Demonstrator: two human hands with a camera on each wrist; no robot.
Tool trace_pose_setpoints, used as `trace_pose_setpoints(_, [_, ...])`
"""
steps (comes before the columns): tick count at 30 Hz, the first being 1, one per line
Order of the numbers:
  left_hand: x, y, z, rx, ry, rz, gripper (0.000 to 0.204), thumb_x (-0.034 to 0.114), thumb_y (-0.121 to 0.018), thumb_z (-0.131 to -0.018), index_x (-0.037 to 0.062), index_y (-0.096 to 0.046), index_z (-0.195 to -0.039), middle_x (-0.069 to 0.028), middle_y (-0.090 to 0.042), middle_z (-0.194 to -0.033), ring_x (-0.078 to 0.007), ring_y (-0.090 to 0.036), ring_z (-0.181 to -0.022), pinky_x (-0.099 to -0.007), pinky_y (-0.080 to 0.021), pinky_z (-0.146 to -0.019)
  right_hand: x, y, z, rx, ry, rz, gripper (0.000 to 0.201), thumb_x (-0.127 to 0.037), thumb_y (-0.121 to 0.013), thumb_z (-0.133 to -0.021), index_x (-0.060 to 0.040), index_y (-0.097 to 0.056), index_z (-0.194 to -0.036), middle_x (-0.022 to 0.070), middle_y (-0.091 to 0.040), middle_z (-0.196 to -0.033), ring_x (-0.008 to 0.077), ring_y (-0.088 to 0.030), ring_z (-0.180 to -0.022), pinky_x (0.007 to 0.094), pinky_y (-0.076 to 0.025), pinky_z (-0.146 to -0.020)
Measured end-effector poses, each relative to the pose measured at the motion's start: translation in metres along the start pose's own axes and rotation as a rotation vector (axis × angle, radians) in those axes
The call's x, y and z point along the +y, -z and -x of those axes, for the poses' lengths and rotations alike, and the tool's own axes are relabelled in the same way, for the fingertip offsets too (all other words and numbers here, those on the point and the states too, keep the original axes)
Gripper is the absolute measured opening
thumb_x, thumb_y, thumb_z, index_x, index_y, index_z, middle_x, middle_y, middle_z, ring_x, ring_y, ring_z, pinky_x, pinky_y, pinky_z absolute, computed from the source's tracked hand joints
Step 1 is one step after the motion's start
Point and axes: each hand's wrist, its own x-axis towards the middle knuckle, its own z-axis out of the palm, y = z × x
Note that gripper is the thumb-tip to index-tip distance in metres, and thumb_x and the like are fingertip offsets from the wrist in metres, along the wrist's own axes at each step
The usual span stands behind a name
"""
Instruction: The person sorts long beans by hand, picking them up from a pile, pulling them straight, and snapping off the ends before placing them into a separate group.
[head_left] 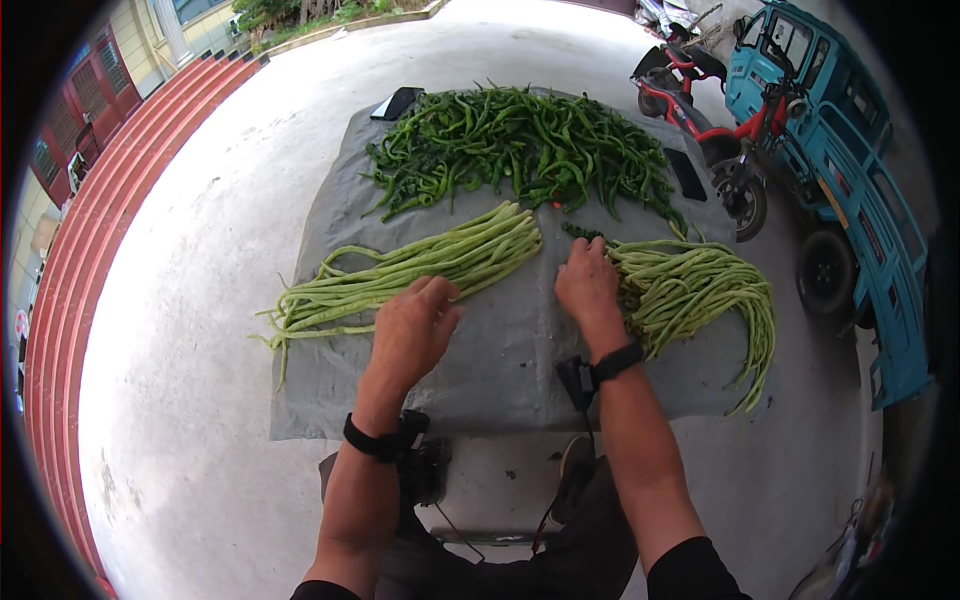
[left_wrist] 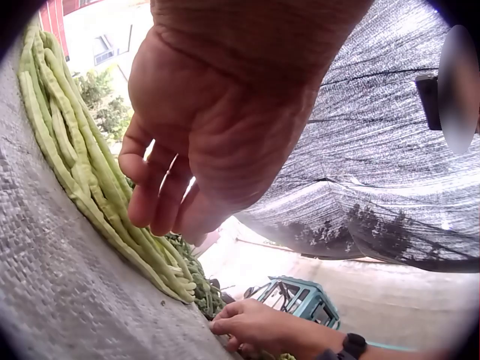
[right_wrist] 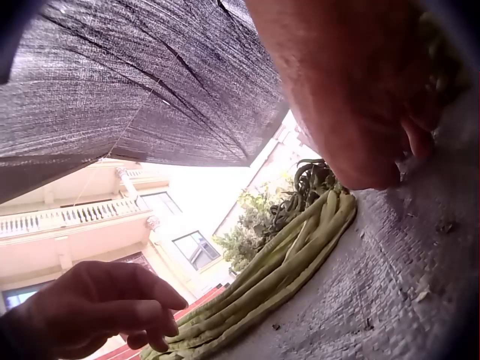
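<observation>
My left hand (head_left: 415, 325) hovers over the near edge of the left bundle of long green beans (head_left: 400, 272). In the left wrist view, the left hand (left_wrist: 217, 127) has loosely bent fingers with nothing between them. My right hand (head_left: 592, 285) is down at the left end of the other long-bean bundle (head_left: 705, 285), beside a small dark green clump (head_left: 582, 232). The right wrist view shows the right hand (right_wrist: 352, 97) with fingers bent down to the grey sheet (right_wrist: 375, 277); its fingertips are partly hidden, so any hold is unclear.
A heap of green peppers (head_left: 520, 145) covers the far part of the grey sheet (head_left: 500, 370). One dark phone-like object (head_left: 685, 175) lies at its right, another (head_left: 398, 103) at far left. A red scooter (head_left: 700, 110) and blue three-wheeler (head_left: 850, 170) stand right; red steps (head_left: 90, 230) run left.
</observation>
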Motion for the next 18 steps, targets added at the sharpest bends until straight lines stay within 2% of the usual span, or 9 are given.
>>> trace_pose_setpoints(5, [0.002,0.0,-0.001,-0.008,-0.01,0.004,0.02,0.011,-0.077,-0.091,0.0047,-0.07,-0.108,-0.0104,-0.073,-0.092,-0.0269,-0.073,-0.081,-0.0404,-0.056,-0.074,0.0,0.007,-0.014,-0.117,0.008,0.057,0.049,-0.01,-0.071,-0.094,0.0123,-0.051,-0.132,0.0317,-0.05,-0.142,0.0484,-0.073,-0.104,0.052,-0.064,-0.082])
trace_pose_setpoints(8, [0.003,0.001,-0.001,-0.024,0.001,0.012,0.02,0.011,-0.077,-0.091,0.0047,-0.07,-0.108,-0.0105,-0.073,-0.092,-0.027,-0.073,-0.081,-0.0405,-0.056,-0.073,-0.003,0.007,-0.015,-0.064,-0.001,0.034,0.049,-0.01,-0.071,-0.094,0.0115,-0.052,-0.134,0.0324,-0.048,-0.145,0.0484,-0.073,-0.106,0.0523,-0.063,-0.084])
trace_pose_setpoints(14, [0.0,0.001,-0.001,-0.002,-0.018,0.015,0.02,0.011,-0.077,-0.09,0.005,-0.07,-0.108,-0.0102,-0.073,-0.093,-0.0275,-0.073,-0.081,-0.0407,-0.056,-0.073,0.008,-0.006,0.002,-0.015,0.066,-0.089,0.041,-0.012,-0.072,-0.097,0.0046,-0.056,-0.13,0.0273,-0.051,-0.142,0.0503,-0.071,-0.104,0.0567,-0.06,-0.086])
trace_pose_setpoints(18, [0.003,0.002,-0.001,-0.01,-0.011,0.021,0.02,0.011,-0.078,-0.09,0.0052,-0.07,-0.108,-0.0102,-0.073,-0.093,-0.0277,-0.073,-0.081,-0.041,-0.056,-0.074,0.003,0.005,0.021,0.03,0.077,-0.132,0.037,-0.014,-0.073,-0.097,0.0033,-0.058,-0.127,0.0239,-0.053,-0.14,0.0488,-0.069,-0.107,0.0565,-0.058,-0.09])
